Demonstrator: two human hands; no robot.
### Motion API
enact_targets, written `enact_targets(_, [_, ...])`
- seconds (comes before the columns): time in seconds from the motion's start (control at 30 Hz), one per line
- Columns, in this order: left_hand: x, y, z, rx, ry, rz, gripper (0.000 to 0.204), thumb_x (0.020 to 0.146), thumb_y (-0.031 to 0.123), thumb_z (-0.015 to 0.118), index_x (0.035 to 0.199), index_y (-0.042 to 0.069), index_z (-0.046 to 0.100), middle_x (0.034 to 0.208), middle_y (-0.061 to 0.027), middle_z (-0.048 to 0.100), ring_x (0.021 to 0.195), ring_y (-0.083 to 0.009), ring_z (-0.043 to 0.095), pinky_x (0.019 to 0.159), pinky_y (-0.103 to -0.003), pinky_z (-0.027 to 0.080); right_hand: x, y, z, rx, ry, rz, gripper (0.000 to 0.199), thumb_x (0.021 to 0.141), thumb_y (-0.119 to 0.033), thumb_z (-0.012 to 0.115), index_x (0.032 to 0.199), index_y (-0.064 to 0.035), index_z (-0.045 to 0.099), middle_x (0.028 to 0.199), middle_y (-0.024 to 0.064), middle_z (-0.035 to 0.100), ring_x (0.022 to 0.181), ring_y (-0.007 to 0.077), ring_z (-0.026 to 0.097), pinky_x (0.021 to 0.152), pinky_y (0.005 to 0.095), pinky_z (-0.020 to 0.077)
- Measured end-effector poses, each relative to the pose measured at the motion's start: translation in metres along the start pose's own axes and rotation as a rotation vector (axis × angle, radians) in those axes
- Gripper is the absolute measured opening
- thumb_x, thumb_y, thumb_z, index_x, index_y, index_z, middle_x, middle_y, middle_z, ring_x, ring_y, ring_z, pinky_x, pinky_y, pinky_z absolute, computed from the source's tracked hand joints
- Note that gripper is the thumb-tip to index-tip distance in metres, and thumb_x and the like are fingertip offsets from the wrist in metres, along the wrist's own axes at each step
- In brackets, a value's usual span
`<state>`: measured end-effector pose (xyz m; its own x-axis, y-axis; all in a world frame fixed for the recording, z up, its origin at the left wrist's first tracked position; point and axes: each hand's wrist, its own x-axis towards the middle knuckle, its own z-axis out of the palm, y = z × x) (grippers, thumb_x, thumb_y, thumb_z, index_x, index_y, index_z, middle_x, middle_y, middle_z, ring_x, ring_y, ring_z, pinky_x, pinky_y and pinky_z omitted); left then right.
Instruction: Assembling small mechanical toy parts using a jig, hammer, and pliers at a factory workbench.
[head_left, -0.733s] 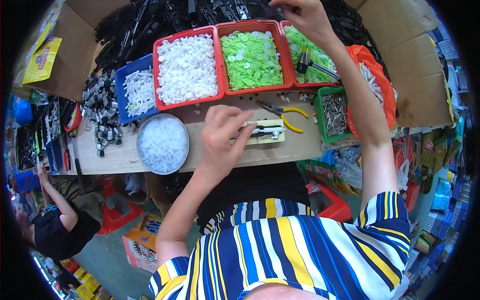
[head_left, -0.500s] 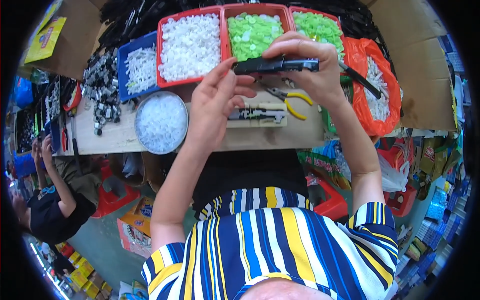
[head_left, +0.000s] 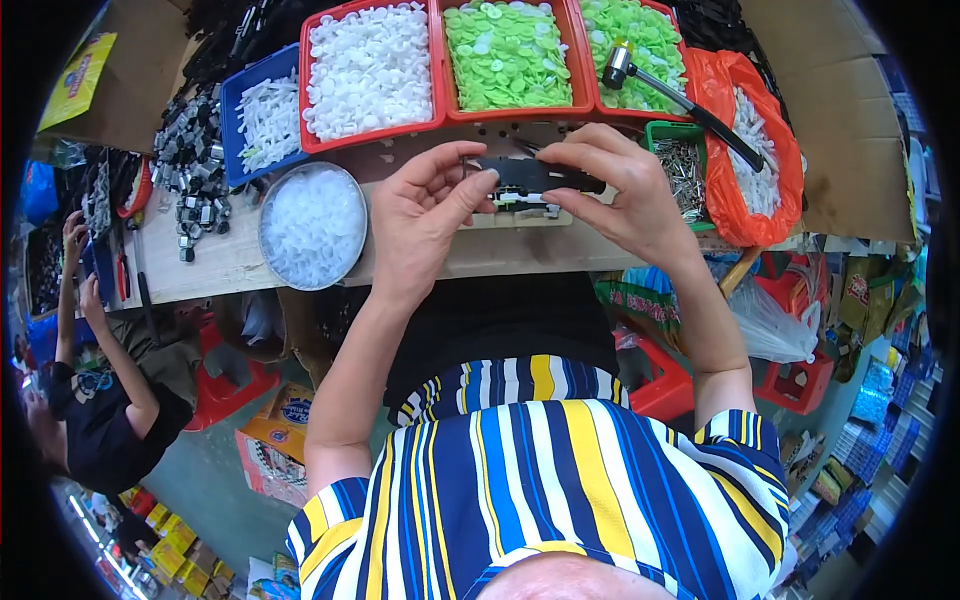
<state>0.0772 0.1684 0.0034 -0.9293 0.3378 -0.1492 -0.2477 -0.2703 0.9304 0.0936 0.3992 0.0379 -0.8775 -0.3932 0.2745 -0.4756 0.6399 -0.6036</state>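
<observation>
Both my hands hold a long black plastic part (head_left: 530, 174) level over a cream block (head_left: 545, 219). My right hand (head_left: 625, 190) pinches its right end between thumb and fingers. At the other end, my left hand (head_left: 425, 210) has its thumb and fingertips closed on the part. The block carries a similar piece with black and white sections, partly hidden beneath the black part; whether the two touch, I cannot tell. Beyond my right hand, a hammer (head_left: 617, 66) with a black handle lies across the green-filled tray and an orange bag (head_left: 790, 195).
Along the back stand red trays of white pieces (head_left: 370, 75) and green discs (head_left: 507, 60). At left are a blue tray (head_left: 232, 120), a round tin (head_left: 312, 228) of clear pieces and loose metal blocks (head_left: 190, 215). A green box (head_left: 686, 170) holds metal pins. A co-worker (head_left: 110, 400) sits far left.
The black part has come down and nearer, from before the green tray to over the cream block. My left fingers have closed on its end. My right hand now uncovers the hammer head.
</observation>
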Motion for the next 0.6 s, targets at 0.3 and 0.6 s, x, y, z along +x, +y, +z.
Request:
enact_targets(0.3, [-0.013,0.005,-0.031,0.616,0.241,0.416,0.034,0.088,0.003,0.073,0.121,0.0,0.066,0.106,-0.0044,0.065,0.092,-0.0076,0.059,0.072,-0.021,0.044,-0.009,0.002,0.034,-0.046,-0.001,-0.012,0.029,0.077,-0.013,0.076,0.102,-0.0029,0.067,0.093,0.0104,0.061,0.09,0.0305,0.06,0.077,0.0414,0.048])
enact_targets(0.6, [-0.017,0.004,-0.016,0.703,0.251,0.409,0.026,0.084,0.01,0.077,0.108,0.002,0.071,0.099,-0.0082,0.067,0.092,-0.0178,0.062,0.076,-0.029,0.047,-0.009,0.006,0.045,-0.077,-0.067,0.036,0.029,0.078,-0.013,0.075,0.105,-0.0049,0.066,0.097,0.0086,0.058,0.098,0.0276,0.057,0.081,0.0418,0.0452])
